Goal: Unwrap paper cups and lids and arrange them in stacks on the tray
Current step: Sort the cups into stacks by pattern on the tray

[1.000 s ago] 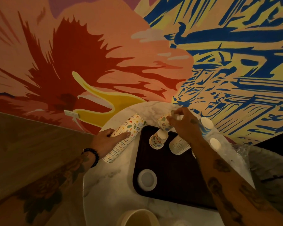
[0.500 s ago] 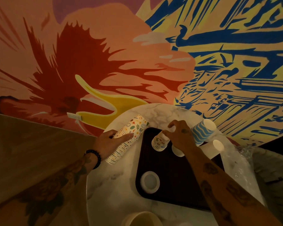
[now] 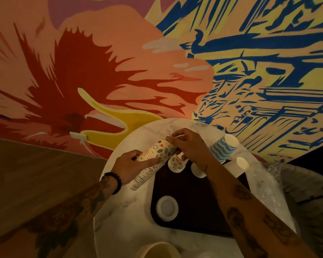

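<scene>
- Paper cups were only partly sorted: a long patterned stack (image 3: 151, 162) was slanted above the marble table (image 3: 123, 220), just left of the dark tray (image 3: 190, 205) and not yet on it.
- The left hand (image 3: 131, 164) was wrapped around the middle of that stack, with the thumb lying along its side.
- The right hand (image 3: 190, 146) was pinching the stack's upper end. Whether its fingers had hold of a cup rim or a bit of wrapping could not be told.
- Already on the tray were a short patterned stack (image 3: 176, 162), a white stack (image 3: 198, 170) just beside it and a single white lid (image 3: 166, 208) nearer the person.
- A blue wavy stack (image 3: 222, 148) leaned at the tray's far right edge, and crumpled plastic wrap (image 3: 267, 185) lay beyond it.
- Most of the long stack probably still had to be moved over, and only one lid appeared to be in place.
</scene>
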Tool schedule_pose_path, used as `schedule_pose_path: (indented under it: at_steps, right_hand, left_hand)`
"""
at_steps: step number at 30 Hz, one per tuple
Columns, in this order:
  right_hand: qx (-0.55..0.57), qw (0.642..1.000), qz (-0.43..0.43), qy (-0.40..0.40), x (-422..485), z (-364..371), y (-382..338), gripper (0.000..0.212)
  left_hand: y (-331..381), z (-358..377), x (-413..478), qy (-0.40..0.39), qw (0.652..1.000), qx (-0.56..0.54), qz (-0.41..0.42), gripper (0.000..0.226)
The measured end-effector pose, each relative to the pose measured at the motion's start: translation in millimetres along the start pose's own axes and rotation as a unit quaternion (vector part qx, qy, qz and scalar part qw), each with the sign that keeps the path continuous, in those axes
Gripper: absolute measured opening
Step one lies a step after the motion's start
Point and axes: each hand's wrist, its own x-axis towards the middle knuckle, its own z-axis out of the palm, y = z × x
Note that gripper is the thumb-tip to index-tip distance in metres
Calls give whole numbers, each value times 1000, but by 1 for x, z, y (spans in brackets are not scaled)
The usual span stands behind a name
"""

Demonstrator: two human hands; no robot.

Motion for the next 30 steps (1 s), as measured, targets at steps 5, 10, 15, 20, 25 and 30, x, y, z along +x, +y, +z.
schedule_pose_path:
  at_steps: [5,10,15,20,25,30]
  right_hand:
    - [9,1000,-6,-8,-3,-3,6,23]
    - [26,999,-19,41,-2,-14,4,20]
    - [19,985,-52,165,7,-38,9,21]
    - [-99,975,-64,186,11,-41,24,26]
    - [-177,971,-38,158,10,-23,48,26]
    - [-252,961,-20,111,9,-12,62,30]
  left_hand:
    - [-3,3,1,-7,1000,2,2,72]
    - [-8,4,4,4,1000,4,-10,51]
    - [-18,-3,7,30,999,0,-32,52]
    - [-23,-9,8,38,998,-17,-43,53]
    - [-21,-11,7,42,998,-23,-43,55]
    - [-19,-11,5,44,998,-26,-41,53]
